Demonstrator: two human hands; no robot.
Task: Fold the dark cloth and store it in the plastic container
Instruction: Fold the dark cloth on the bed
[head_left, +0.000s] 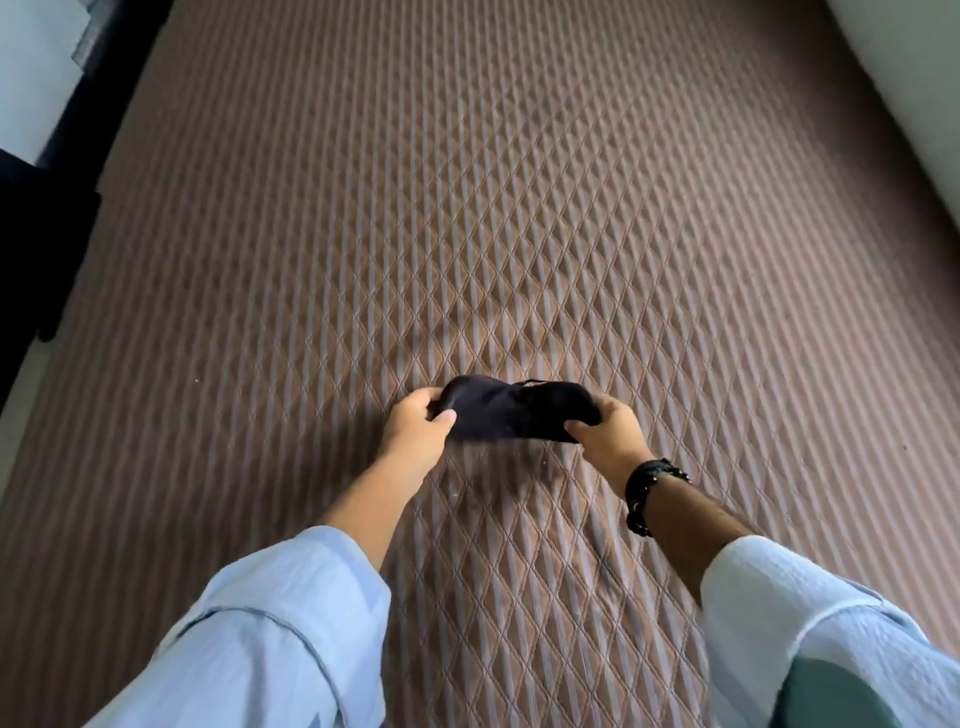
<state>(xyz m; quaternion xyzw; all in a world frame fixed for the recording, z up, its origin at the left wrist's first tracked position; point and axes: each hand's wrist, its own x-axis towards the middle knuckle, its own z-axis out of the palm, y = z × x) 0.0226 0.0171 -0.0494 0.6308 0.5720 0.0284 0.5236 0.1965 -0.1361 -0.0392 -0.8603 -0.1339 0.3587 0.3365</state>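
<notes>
Head view: light blue sleeves (270, 623) sit closest to the lens, both forearms reaching out over the quilted brown mattress (519, 208). Left hand (415, 431) pinches the left end of the dark cloth (514, 413), thumb on top. Right hand (608, 428) grips the right end; black beaded bracelet (647, 493) on that wrist. Cloth is bunched, stretched between the hands, just above the mattress near its lower middle.
</notes>
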